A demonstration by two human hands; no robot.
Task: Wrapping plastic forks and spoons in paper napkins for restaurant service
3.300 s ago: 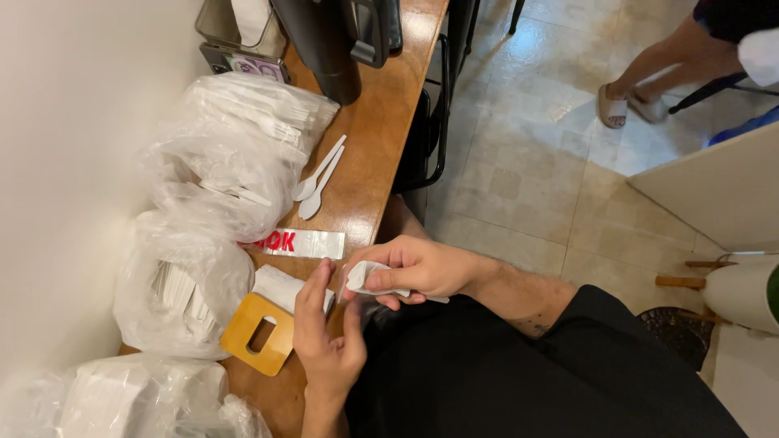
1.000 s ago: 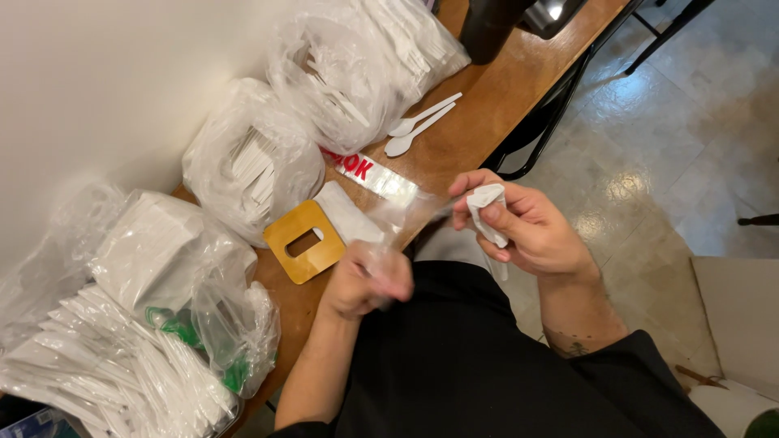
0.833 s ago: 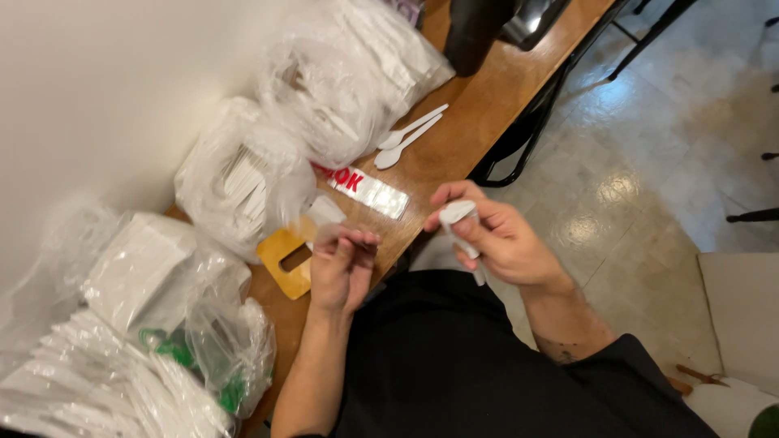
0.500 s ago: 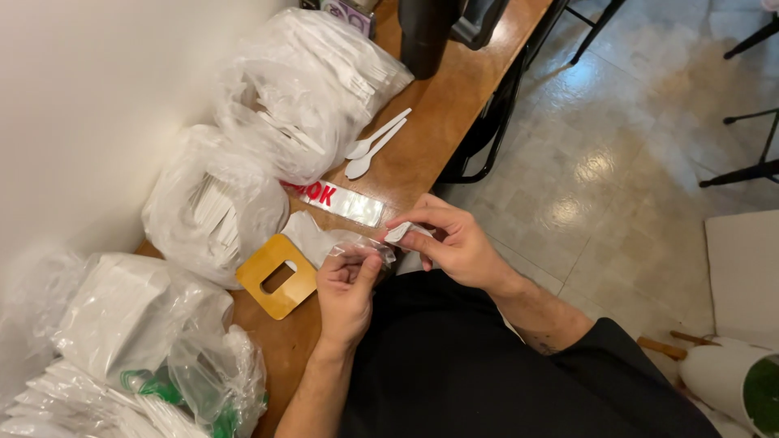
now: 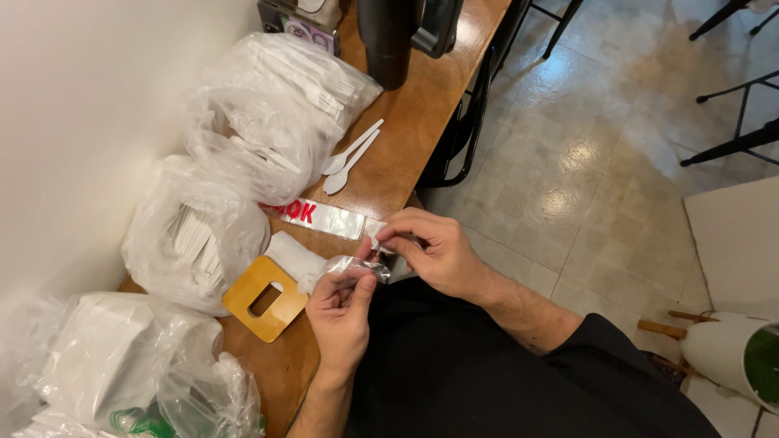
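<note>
While both pinch one clear plastic sleeve (image 5: 361, 266), left hand (image 5: 341, 304) curled, right hand (image 5: 434, 253) fingertips clamped

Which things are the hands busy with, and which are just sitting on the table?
In use:
- left hand and right hand, both pinching the small clear plastic sleeve

Just lying about:
- two white plastic spoons
- yellow square holder
- folded white napkin
- clear bags of white cutlery
- black tumbler
</note>
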